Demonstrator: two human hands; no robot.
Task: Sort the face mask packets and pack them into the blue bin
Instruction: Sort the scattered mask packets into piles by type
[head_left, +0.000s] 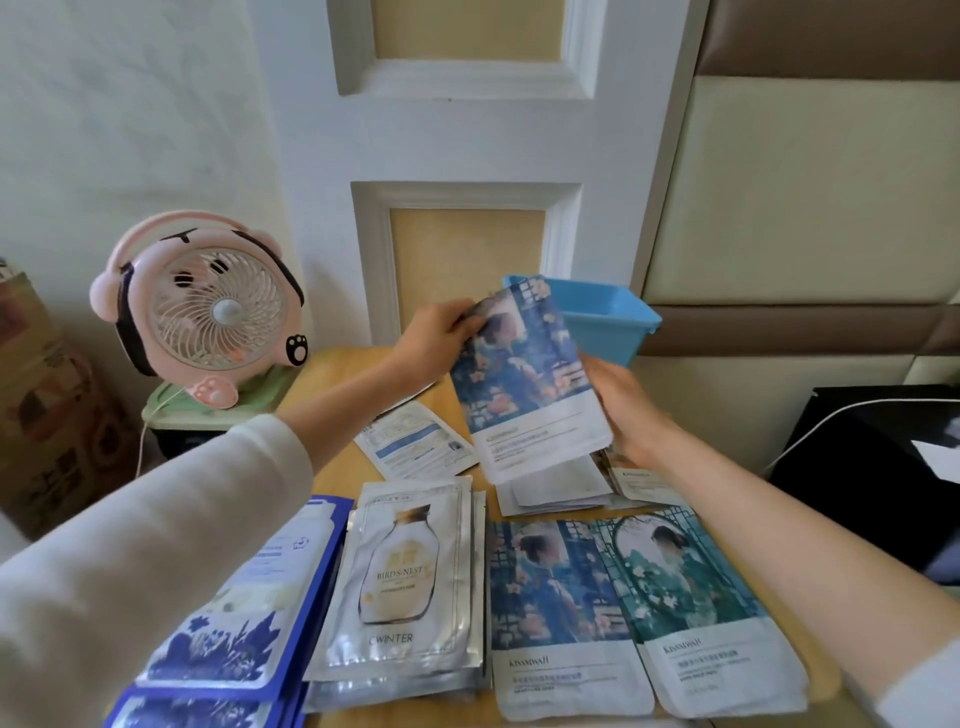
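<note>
A dark-blue illustrated mask packet (524, 379) is held up above the wooden table (332, 374), in front of the blue bin (618, 322) at the back. My left hand (441, 332) pinches its top left corner. My right hand (623, 410) grips its right edge. Under it lies a loose heap of packets (561, 491). Sorted piles lie nearer me: blue-and-white floral packets (228, 634), silver bird's-nest packets (400, 587), a dark-blue illustrated pile (550, 613) and a teal illustrated pile (701, 608). A white packet with blue print (415, 441) lies alone.
A pink desk fan (208, 312) stands on a green-lidded box (260, 395) to the left, its cord hanging down. A cardboard box (47, 405) sits at far left. A black bag (872, 467) stands to the right. A panelled wall rises behind the table.
</note>
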